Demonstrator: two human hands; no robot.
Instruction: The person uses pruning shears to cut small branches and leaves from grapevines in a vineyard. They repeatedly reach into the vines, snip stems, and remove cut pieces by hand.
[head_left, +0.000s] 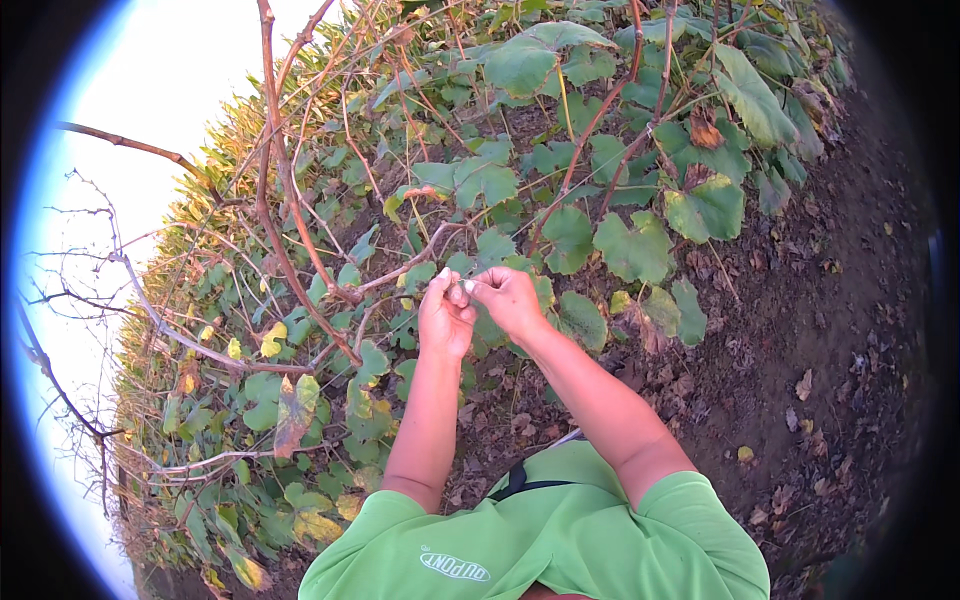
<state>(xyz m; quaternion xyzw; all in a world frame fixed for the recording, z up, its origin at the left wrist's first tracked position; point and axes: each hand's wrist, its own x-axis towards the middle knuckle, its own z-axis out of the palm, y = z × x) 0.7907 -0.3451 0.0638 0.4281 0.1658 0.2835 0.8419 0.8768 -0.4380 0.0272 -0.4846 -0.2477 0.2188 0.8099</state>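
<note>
My left hand (445, 319) is raised in front of my chest, thumb and fingertips pinched together. Close beside it on the right, my right hand (510, 301) pinches with thumb and forefinger. Between the fingertips runs a thin strand (466, 280), too fine to tell whether it is tendril, twine or wire. Just beyond the hands a brown grapevine cane (409, 264) reaches toward them from a thicker branch (296, 214) on the left. Green grape leaves (486, 180) hang around and behind the fingers, hiding part of what lies there.
Bare woody canes (217, 360) stick out on the left. Long shoots (589, 135) rise at upper right among broad leaves (634, 244). Dark soil (795, 360) with fallen dry leaves lies on the right. My green shirt (525, 540) fills the bottom.
</note>
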